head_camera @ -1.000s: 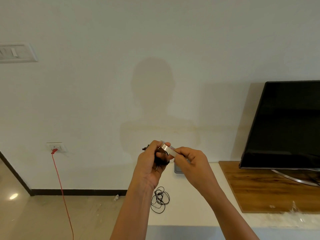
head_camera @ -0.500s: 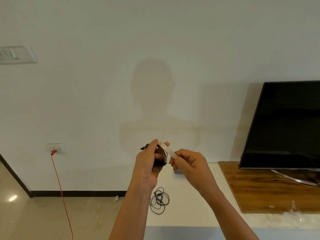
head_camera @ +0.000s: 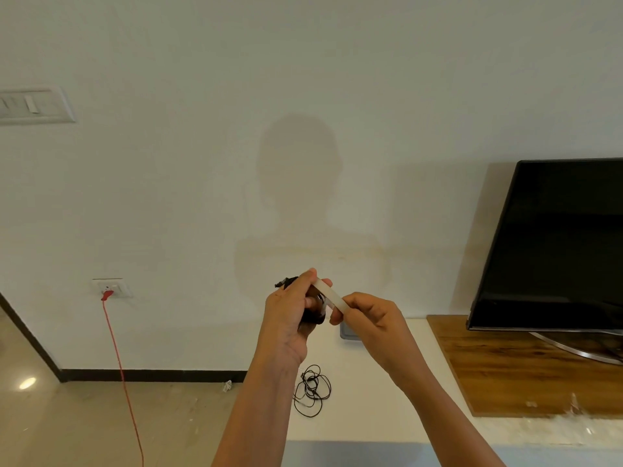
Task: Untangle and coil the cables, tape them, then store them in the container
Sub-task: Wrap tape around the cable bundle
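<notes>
Tape work in mid-air: a person's left hand [head_camera: 286, 318] grips a small black coiled cable bundle [head_camera: 313, 317] above the white desk [head_camera: 371, 409], fingers curled round it. The right hand [head_camera: 371, 318] pinches the free end of a pale translucent strip of tape [head_camera: 328, 294]. The strip slants taut from the top of the left hand down and rightward, crossing the bundle. The wrap likely turns on carrying that end round the coil, just left of the right fingers. A loose tangle of thin black cable [head_camera: 312, 389] lies on the desk below.
</notes>
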A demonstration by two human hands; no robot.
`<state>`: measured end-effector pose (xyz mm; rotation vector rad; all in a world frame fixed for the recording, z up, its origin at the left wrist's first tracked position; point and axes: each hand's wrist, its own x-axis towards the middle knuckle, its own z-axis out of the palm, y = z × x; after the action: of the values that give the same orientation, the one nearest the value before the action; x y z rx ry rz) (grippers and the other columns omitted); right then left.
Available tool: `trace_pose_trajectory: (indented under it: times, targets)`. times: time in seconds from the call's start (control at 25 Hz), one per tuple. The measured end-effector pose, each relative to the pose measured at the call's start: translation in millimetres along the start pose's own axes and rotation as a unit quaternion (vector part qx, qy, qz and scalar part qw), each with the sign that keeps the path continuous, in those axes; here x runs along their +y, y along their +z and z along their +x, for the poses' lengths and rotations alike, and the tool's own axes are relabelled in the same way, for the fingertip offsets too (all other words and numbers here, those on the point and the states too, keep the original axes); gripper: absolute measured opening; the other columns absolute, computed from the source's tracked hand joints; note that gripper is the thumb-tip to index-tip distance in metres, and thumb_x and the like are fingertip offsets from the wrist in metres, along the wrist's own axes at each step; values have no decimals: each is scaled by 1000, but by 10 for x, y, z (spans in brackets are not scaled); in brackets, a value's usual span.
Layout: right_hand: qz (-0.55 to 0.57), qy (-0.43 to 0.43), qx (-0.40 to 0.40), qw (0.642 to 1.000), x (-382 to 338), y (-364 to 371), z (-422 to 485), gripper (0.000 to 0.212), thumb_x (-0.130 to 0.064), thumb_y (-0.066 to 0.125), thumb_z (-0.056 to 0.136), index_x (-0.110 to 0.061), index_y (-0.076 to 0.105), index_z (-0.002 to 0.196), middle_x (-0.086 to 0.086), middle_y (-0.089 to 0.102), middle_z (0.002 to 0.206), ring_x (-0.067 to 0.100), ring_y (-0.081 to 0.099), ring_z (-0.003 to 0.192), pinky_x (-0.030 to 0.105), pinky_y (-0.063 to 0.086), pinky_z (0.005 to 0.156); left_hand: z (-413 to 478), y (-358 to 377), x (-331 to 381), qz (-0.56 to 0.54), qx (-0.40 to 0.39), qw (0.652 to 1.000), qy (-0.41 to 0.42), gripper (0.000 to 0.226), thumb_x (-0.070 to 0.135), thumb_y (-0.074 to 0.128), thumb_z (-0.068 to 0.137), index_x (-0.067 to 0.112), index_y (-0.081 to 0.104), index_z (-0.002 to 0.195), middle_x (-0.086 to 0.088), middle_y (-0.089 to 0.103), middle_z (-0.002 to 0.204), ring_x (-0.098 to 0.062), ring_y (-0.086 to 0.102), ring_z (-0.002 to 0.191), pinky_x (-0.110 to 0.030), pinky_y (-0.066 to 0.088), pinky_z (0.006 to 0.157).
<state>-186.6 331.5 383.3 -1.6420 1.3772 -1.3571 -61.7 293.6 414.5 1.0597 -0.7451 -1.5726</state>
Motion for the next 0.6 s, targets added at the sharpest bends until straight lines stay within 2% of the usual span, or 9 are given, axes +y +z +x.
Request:
trace_pose_trajectory:
  times: [0.12, 0.24, 0.36, 0.44, 0.52, 0.6]
  targets:
    - [1, -10, -4, 1000, 28, -5, -28, 23, -18, 50, 85, -18, 70, 74, -17, 65, 68, -2, 51, 61, 15, 40, 58, 28, -26, 14, -43, -11, 998, -49, 25, 23, 62, 90, 2, 71, 77, 3, 38, 36, -12, 43, 52, -26, 47, 70]
    - [10, -21, -15, 1000, 62, -11, -33, 23, -22, 48, 79, -26, 69, 72, -10, 69, 76, 2, 59, 73, 15, 46, 68, 46, -60, 22, -93, -27, 991, -94, 25, 20, 62, 89, 1, 68, 75, 3, 36, 37, -11, 39, 49, -27, 46, 70]
    - [16, -29, -13, 999, 96, -9, -50, 21, -34, 49, 76, -33, 69, 71, -3, 69, 81, 20, 61, 76, 22, 47, 66, 57, -79, 60, -135, -33, 983, -121, 24, 19, 62, 89, 3, 66, 72, 3, 35, 35, -12, 40, 41, -28, 45, 70]
    - [20, -31, 4, 999, 126, 1, -43, 24, -40, 47, 72, -31, 69, 70, -1, 68, 80, 26, 60, 77, 24, 46, 65, 76, -80, 64, -150, -34, 980, -129, 23, 21, 62, 90, 4, 66, 74, 3, 36, 35, -10, 41, 35, -28, 46, 75]
    - [19, -25, 24, 999, 141, 7, -7, 24, -35, 47, 73, -24, 68, 69, 1, 67, 75, 30, 57, 74, 30, 43, 64, 70, -79, 48, -107, -40, 989, -99, 28, 29, 59, 92, 4, 69, 83, 5, 40, 37, -7, 42, 39, -27, 47, 74]
    - [21, -16, 36, 999, 126, 9, 39, 23, -29, 49, 75, -19, 68, 67, 4, 65, 71, 25, 54, 67, 31, 41, 64, 30, -56, -2, 9, -50, 999, -17, 39, 38, 56, 92, 2, 70, 94, 8, 55, 44, -8, 43, 47, -24, 46, 65]
